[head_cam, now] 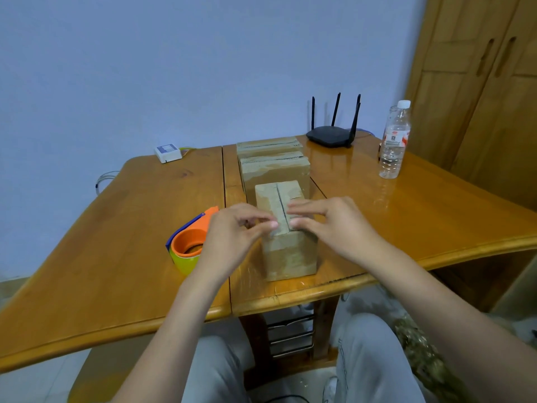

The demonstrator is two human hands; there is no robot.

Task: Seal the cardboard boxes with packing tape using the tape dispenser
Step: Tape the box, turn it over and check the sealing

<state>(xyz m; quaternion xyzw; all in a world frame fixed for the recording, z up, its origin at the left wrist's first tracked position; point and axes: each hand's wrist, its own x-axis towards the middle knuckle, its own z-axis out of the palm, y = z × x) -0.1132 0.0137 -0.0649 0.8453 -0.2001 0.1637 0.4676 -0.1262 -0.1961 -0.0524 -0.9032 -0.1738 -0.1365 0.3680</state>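
A small cardboard box [287, 254] stands near the table's front edge, its two top flaps meeting at a dark centre seam. My left hand [232, 237] rests its fingertips on the left flap. My right hand [328, 222] lies with straight fingers on the right flap. Two more cardboard boxes [276, 170] stand in a row behind it. The tape dispenser [189, 245], orange and blue with a yellow tape roll, lies on the table just left of my left hand, partly hidden by it.
A black router [331, 135] sits at the back of the wooden table [116, 242]. A clear water bottle [395, 141] stands at the right. A small white device [168, 152] lies at the back left. A wooden wardrobe [479, 82] stands on the right.
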